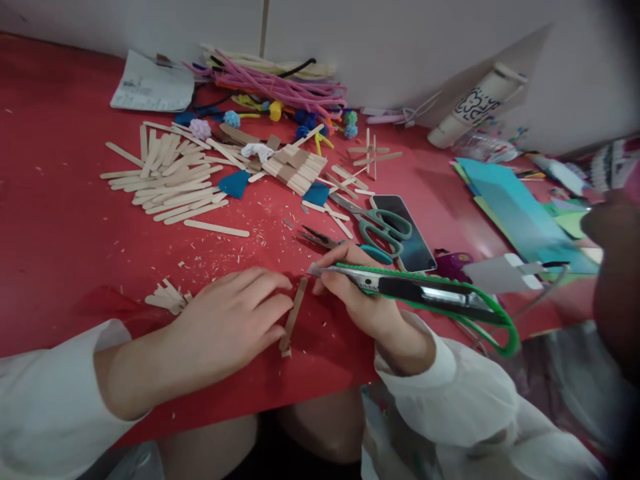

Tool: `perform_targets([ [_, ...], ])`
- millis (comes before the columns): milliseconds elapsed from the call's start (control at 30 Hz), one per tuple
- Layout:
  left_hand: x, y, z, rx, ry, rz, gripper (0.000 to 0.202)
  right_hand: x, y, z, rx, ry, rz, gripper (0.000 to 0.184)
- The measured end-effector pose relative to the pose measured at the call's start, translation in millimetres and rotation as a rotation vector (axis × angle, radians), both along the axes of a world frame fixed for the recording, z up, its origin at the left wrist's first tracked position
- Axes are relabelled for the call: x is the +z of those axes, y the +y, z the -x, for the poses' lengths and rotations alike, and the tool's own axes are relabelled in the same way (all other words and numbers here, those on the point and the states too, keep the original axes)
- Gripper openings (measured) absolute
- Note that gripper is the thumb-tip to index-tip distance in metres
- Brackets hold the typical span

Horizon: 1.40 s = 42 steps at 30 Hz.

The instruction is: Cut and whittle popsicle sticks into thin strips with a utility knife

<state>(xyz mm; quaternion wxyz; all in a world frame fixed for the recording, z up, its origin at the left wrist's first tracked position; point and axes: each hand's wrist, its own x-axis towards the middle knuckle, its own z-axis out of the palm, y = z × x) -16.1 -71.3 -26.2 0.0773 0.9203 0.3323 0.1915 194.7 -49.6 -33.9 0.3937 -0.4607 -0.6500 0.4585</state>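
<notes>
My left hand [227,320] lies on the red table [60,227], its fingers pressing a wooden craft stick [294,313] flat near the front edge. My right hand [360,293] is closed round a green and black utility knife [425,293], whose blade tip sits just above the stick's far end. Both arms wear white sleeves.
Loose craft sticks [170,180] lie at the back left, with a glued stick piece [297,167], pipe cleaners [280,83] and pom-poms behind. Scissors [383,223], pliers [320,238] and a phone [405,230] lie beyond my right hand. Coloured paper [520,213] is at the right, cut scraps [167,297] at the left.
</notes>
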Motion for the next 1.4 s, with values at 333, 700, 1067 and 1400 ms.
perform_targets([
  [333, 4.6, -2, -1, -0.072, 0.085, -0.027, 0.018, 7.0, 0, 3, 0.04, -0.038, -0.026, 0.002],
  [700, -6.6, -6, 6, -0.128, 0.218, 0.047, 0.091, 4.1, -5, -3, -0.009, -0.033, -0.075, 0.008],
  [1067, -8.7, -12, 5, -0.062, 0.215, 0.108, 0.101, 15.6, -8, 0, 0.085, -0.2, -0.084, 0.006],
  [1400, -13.9, -11, 9, -0.09, 0.184, 0.157, 0.099, 23.0, -10, 1, 0.09, -0.329, -0.132, 0.011],
])
